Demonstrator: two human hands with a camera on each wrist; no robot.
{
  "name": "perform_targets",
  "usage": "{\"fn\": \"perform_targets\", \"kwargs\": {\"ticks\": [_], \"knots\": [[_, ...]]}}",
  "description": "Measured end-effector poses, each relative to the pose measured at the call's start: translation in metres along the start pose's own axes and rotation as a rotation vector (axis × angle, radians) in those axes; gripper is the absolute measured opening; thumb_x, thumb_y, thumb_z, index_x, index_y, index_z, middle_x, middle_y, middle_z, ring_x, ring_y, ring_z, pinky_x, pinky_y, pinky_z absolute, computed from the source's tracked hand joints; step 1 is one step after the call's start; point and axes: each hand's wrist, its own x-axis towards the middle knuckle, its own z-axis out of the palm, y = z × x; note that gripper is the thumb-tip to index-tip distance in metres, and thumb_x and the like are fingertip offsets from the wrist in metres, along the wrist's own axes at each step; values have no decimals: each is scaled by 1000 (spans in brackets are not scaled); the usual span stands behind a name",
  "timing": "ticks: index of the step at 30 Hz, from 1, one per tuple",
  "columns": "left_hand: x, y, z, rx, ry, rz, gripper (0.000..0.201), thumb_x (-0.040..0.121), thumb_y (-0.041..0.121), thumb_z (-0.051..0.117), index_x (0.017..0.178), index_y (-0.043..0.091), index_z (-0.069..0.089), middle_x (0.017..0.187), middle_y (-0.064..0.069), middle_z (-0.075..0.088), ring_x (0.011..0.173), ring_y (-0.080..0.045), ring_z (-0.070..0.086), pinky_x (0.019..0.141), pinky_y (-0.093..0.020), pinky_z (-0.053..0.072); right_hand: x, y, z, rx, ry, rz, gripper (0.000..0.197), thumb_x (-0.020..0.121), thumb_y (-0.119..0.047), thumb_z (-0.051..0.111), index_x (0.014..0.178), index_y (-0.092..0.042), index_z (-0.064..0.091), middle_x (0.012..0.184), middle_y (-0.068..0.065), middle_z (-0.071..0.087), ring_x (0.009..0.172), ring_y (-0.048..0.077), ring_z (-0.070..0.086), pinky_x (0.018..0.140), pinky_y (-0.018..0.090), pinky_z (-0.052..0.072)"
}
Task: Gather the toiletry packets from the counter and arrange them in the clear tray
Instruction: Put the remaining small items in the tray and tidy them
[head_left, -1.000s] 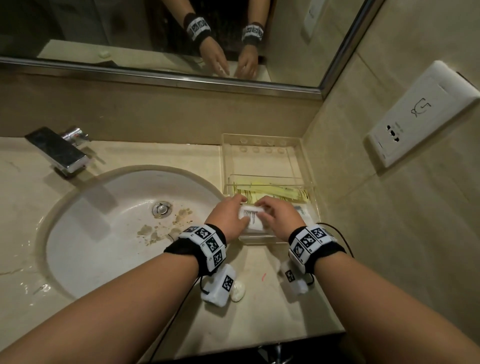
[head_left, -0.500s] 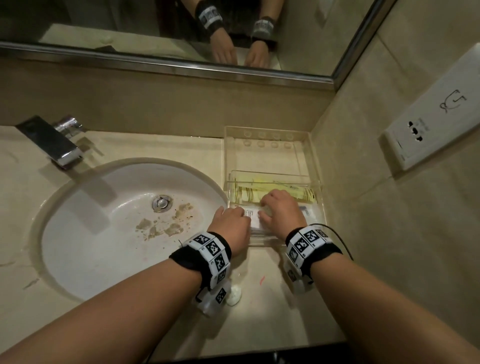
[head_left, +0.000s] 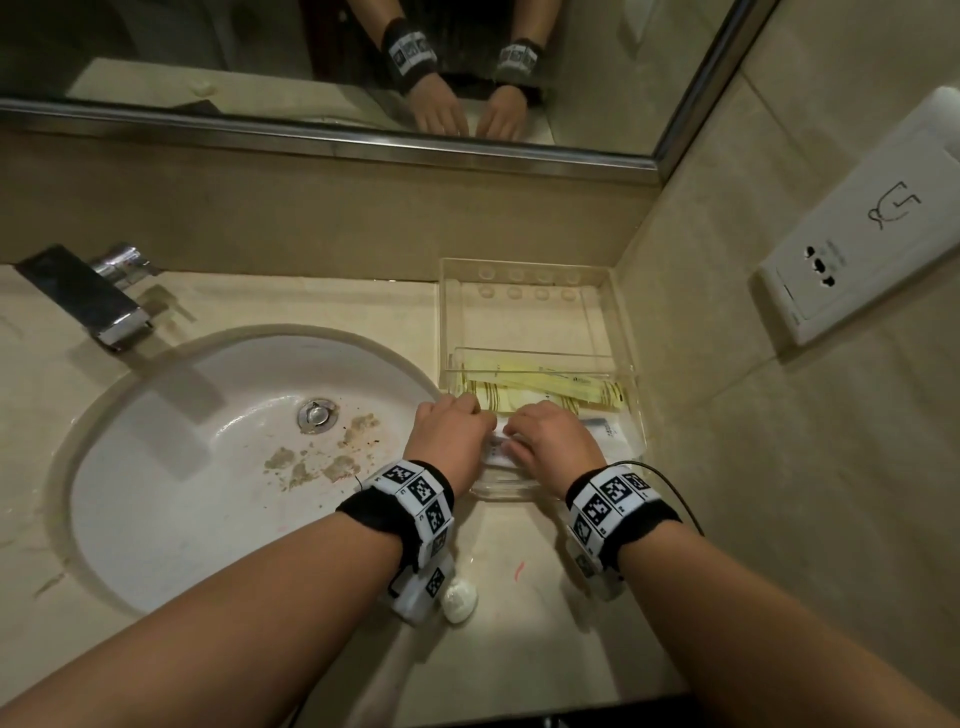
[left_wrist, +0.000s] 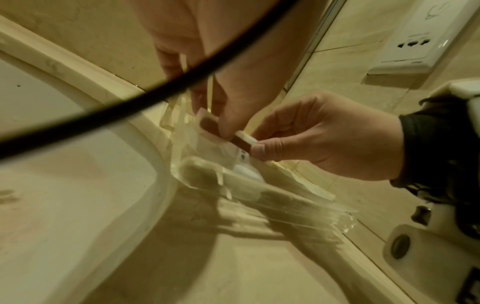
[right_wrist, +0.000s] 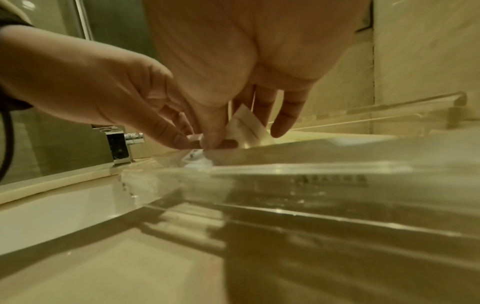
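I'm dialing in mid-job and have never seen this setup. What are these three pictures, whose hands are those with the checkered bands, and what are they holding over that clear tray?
No machine here: a person works with bare hands, wearing marker wristbands. The head view looks down from a head camera; the other two come from cameras on each wrist, looking along the fingers.

On the counter sit a sink and, against the wall, a clear tray with yellow packets already inside. The left hand and right hand together pinch a small white packet over the tray's near end. A small white round thing lies on the counter near the left wrist; I cannot tell what it is.
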Motion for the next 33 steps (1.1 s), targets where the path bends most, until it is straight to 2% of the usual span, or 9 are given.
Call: {"fn": "perform_targets", "kwargs": {"ticks": [4,7,9,12,17,23,27,30,33], "knots": [[-1,1,0,61,-54,23,24,92,18,53,110,24,67,111,0,60,109,-24,47,93,-38,33,3,-3,3,-87,-31,14,23,93,-31,54,83,-15,67,81,-1,66,82,22,59,84,41,46],[1,0,0,58,-19,30,28,91,14,50,112,23,66,113,1,61,112,-24,46,93,-37,32,4,-7,2,-121,28,35,19,90,-28,60,76,-16,67,74,-1,65,77,23,57,81,39,45],[2,1,0,41,35,33,31,89,10,49,116,22,61,115,0,57,112,-24,44,92,-36,31,3,-8,2,-136,81,65,8,81,-22,70,79,-15,66,77,2,64,79,25,56,75,38,46],[2,2,2,38,43,19,27,89,9,48,112,20,56,112,-2,52,108,-25,42,89,-36,31,3,-11,1,-100,31,101,17,81,-17,68,93,-11,58,91,7,62,88,28,53,75,39,43],[3,-2,8,89,-36,10,17,91,22,54,102,23,67,108,0,56,108,-24,44,89,-37,32,2,-12,-2,-110,-82,71,23,84,-32,67,94,-15,56,97,3,61,92,23,52,84,37,42],[2,-2,8,76,-36,30,23,91,24,55,109,26,69,113,3,56,112,-23,42,90,-37,32,5,-8,-8,-130,-177,73,30,80,-38,70,95,-19,53,99,0,59,95,21,51,88,38,42],[-1,0,9,61,-84,44,25,92,24,54,111,28,69,118,5,57,112,-23,40,90,-37,31,5,-10,-8,-126,-126,17,23,89,-33,60,106,-18,58,104,1,60,100,22,52,91,39,40],[0,-1,7,63,-141,41,24,91,22,52,104,28,71,118,7,60,113,-22,40,88,-38,30,2,-10,-8,-137,-149,18,18,94,-28,51,103,-17,63,101,2,63,98,23,53,88,38,41],[0,-6,0,-45,-189,11,25,91,19,47,101,26,69,114,2,63,119,-25,40,93,-40,30,1,-11,-9,-164,-158,10,17,94,-22,50,99,-17,65,96,3,62,96,24,52,86,38,40]]}}
